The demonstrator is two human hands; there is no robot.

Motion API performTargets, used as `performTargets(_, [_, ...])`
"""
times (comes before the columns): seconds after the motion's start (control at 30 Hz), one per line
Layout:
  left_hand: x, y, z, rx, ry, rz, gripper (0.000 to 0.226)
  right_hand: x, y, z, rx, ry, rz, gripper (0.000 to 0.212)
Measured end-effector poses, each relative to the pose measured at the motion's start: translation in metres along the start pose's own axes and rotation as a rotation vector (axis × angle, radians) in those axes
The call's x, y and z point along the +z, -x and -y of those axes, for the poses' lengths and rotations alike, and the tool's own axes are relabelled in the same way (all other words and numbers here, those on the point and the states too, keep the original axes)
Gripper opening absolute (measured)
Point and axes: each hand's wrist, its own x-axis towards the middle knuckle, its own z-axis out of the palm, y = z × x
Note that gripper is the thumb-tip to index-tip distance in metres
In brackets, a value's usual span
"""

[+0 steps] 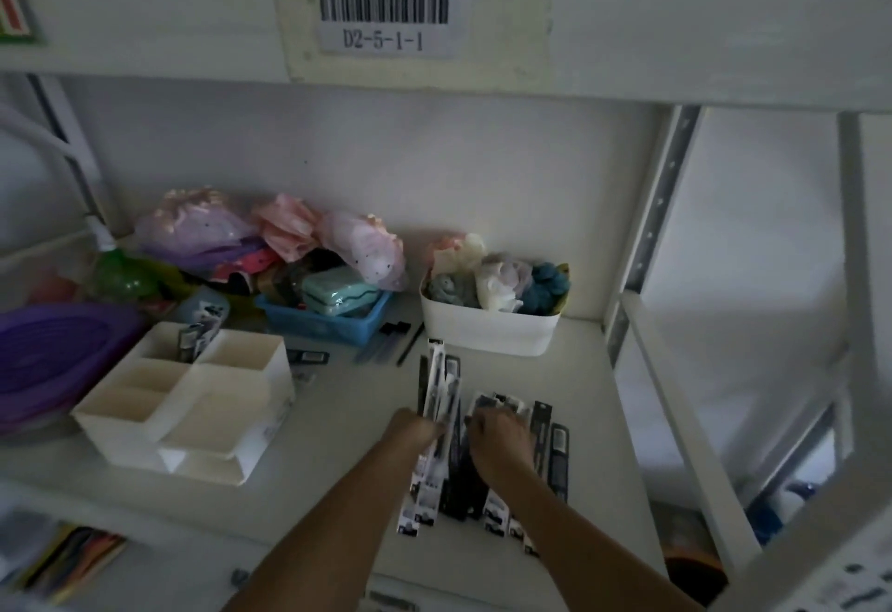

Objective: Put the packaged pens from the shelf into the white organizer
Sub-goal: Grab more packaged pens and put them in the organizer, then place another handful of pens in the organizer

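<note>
Gathering flat black-and-white packaged pens [487,481] from a white shelf board [338,418], both bare hands work at the loose pile.

Left hand [415,430] is closed round a small bundle of packs that stands up and away from the person, seemingly collected so several can go across together. Right hand [497,442] lies curled over the pile just beside it; whether it grips a pack cannot be told. A white plastic organizer with open compartments [188,399] sits well to the left, one far compartment already holding packs [195,336].
</note>
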Motion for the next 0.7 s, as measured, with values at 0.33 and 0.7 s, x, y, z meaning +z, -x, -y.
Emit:
performTargets(0.33, [-0.117, 0.017, 0.020, 0.315, 0.280, -0.019, 0.041, -0.005, -0.012, 0.120, -0.150, -0.369, 0.153, 0.027])
performTargets(0.7, [-0.344, 0.014, 0.049, 0.663, 0.103, -0.218, 0.036, 0.036, 0.014, 0.333, -0.416, -0.620, -0.196, 0.017])
